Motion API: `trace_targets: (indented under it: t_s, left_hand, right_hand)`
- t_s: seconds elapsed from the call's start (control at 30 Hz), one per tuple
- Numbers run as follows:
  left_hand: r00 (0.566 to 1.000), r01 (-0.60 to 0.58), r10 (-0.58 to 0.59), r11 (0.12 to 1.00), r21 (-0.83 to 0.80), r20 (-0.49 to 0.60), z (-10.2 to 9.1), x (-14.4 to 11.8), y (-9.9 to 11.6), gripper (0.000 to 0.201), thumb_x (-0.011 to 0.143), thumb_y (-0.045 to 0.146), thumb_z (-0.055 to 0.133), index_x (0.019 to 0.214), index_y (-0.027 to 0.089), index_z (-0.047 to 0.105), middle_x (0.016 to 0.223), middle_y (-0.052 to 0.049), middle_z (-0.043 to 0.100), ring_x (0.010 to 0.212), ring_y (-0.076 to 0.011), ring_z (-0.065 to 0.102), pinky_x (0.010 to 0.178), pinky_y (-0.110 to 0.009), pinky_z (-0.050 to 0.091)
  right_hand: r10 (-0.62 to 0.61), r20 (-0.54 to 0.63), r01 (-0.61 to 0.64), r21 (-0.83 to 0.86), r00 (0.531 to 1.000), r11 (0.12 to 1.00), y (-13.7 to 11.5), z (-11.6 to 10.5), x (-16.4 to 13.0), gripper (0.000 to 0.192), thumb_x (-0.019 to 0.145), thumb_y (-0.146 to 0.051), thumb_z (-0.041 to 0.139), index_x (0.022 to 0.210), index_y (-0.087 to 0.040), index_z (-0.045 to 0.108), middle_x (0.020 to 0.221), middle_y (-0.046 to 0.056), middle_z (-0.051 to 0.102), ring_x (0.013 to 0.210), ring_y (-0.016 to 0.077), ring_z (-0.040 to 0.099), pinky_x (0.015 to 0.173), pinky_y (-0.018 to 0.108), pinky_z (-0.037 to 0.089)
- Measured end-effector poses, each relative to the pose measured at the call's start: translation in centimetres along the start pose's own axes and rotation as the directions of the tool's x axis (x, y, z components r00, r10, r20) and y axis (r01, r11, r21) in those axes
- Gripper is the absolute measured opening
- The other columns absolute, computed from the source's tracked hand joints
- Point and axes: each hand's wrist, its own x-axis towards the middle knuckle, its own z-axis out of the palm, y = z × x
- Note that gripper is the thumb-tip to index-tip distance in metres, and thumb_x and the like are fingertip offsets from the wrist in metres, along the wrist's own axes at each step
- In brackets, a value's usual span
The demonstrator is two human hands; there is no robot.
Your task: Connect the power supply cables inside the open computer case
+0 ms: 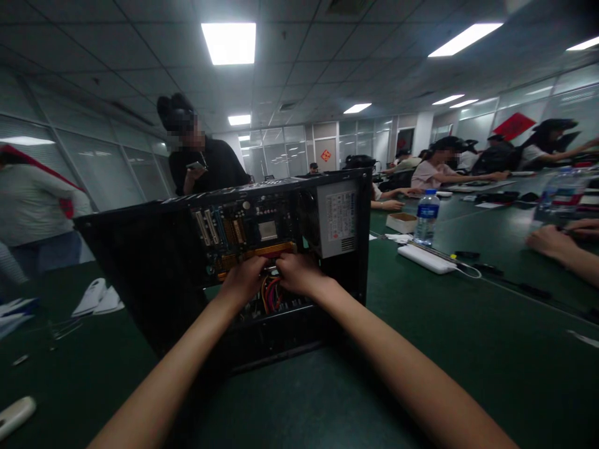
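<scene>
A black computer case (224,340) stands on the green table with its open side facing me. Inside it, the motherboard (218,227) carries a square metal-topped chip (268,231) and several slots. The power supply (337,218) sits at the upper right. Both my left hand (246,277) and my right hand (299,273) reach inside, close together at the lower edge of the motherboard. Their fingers are closed, with the tips meeting at a small part that I cannot make out. Just below them hangs a bundle of coloured wires (271,294).
Right of the case are a water bottle (427,218), a white power strip (425,259), a small cardboard box (401,222) and black cables. White slippers (97,297) lie at the left. A person (206,159) with a phone stands behind the case; several others sit along the table.
</scene>
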Motion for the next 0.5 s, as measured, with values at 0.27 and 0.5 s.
trace_targets:
  t_s: [0.27, 0.5]
  left_hand:
    - [0.997, 0.042, -0.054, 0.984, 0.172, 0.063, 0.00, 0.06, 0.03, 0.019, 0.095, 0.025, 0.055, 0.105, 0.017, 0.069, 0.109, -0.011, 0.070, 0.102, -0.0275, 0.069, 0.079, -0.034, 0.052]
    - [0.994, 0.031, -0.051, 0.978, 0.206, 0.096, -0.07, 0.10, 0.43, 0.028, 0.097, 0.025, 0.049, 0.107, 0.021, 0.074, 0.105, -0.009, 0.073, 0.098, -0.0279, 0.071, 0.074, -0.033, 0.052]
  right_hand:
    - [-0.007, 0.041, 0.007, -0.004, 0.999, 1.000, -0.21, -0.07, -0.11, 0.022, 0.087, -0.025, 0.064, 0.107, -0.015, 0.067, 0.113, 0.011, 0.067, 0.099, 0.0265, 0.068, 0.077, 0.033, 0.053]
    - [-0.073, 0.009, 0.073, 0.042, 0.997, 0.996, -0.71, -0.67, -0.26, 0.021, 0.090, -0.019, 0.060, 0.110, -0.014, 0.064, 0.117, 0.012, 0.063, 0.103, 0.0240, 0.065, 0.082, 0.031, 0.049]
